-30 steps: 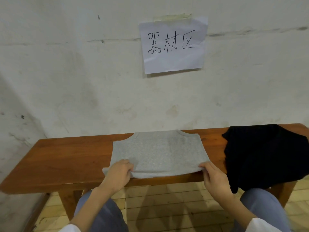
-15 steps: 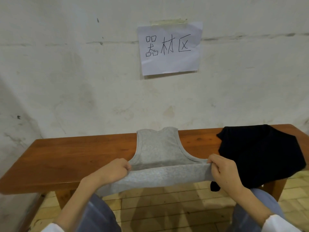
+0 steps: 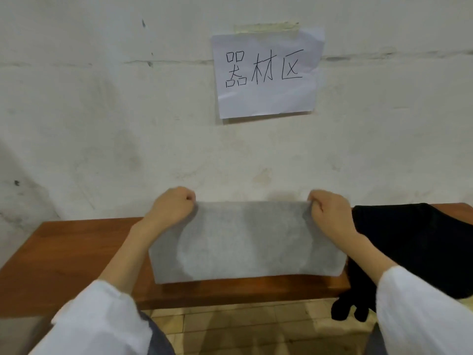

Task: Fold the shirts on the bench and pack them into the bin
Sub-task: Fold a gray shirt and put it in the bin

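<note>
Gripping a light grey knit shirt (image 3: 245, 242) by its two far corners, the person is holding it spread as a wide rectangle over the reddish-brown wooden bench (image 3: 64, 252); the left hand (image 3: 174, 208) is curling into a fist on the far left corner, fingers pressed together and folded round the cloth; the right hand (image 3: 330, 213) is pinching the far right corner, fingers curled tight with cloth bunching between them; the held edge is running straight and taut between the two hands, showing against the scuffed white wall (image 3: 102, 111); whether that edge is touching the bench I cannot tell; the near edge of the shirt is lying along the seat close to its front edge; a rounded paler patch is showing through the middle of the fabric; a black crumpled garment (image 3: 414, 242) is lying on the right part of the bench, just beside the shirt's right side, with a piece hanging over the front edge; the right forearm, in a white sleeve (image 3: 419, 311), is crossing in front of it; a white paper sheet with handwritten black characters (image 3: 266, 73) is hanging taped on that wall above
</note>
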The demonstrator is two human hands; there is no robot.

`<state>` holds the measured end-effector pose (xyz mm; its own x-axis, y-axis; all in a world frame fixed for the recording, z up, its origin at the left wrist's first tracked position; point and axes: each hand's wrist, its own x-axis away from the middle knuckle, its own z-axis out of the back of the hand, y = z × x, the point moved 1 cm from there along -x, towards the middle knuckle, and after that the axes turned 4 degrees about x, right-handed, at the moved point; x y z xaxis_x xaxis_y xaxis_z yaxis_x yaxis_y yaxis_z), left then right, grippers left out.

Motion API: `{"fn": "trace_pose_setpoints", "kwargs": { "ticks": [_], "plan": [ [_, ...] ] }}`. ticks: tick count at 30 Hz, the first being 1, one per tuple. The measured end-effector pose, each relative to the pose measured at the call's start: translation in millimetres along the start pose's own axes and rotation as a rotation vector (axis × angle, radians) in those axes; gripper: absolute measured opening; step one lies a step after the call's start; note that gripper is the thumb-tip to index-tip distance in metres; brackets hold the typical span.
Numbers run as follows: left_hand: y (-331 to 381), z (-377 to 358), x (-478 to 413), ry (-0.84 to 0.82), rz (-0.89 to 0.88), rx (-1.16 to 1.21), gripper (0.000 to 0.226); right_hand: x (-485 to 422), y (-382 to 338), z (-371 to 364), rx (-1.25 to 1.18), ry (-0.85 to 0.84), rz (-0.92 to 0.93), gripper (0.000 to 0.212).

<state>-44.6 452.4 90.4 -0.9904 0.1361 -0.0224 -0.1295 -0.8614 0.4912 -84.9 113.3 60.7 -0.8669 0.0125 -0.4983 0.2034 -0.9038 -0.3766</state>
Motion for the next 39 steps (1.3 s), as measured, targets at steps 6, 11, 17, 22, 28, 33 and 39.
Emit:
{"fn": "trace_pose_setpoints", "kwargs": {
  "ticks": [6,11,17,22,28,33,39],
  "plan": [
    [-19,-98,-33,0.249,-0.013,-0.186,0.052,-32,-9,-81,0.091,-0.161,-0.261,0.055],
    [-40,-171,-16,-0.205,-0.024,-0.236,0.122,49,-13,-151,0.271,-0.618,-0.21,0.091],
    [-28,-177,23,-0.164,0.001,-0.373,0.087,64,7,-142,0.351,-0.691,-0.016,0.107],
    [1,-164,58,-0.119,-0.172,-0.406,0.053,61,42,-107,0.32,-0.792,0.267,0.088],
    [5,-174,11,-0.213,-0.4,-0.247,0.052,94,-33,-112,0.252,-0.529,-0.23,0.069],
    [1,-194,20,-0.226,-0.352,-0.34,0.07,119,-69,-146,0.254,-0.465,-0.533,0.082],
    [-21,-191,72,-0.028,-0.139,-0.297,0.055,108,-47,-140,0.242,-0.655,0.093,0.086]
  ]
}}
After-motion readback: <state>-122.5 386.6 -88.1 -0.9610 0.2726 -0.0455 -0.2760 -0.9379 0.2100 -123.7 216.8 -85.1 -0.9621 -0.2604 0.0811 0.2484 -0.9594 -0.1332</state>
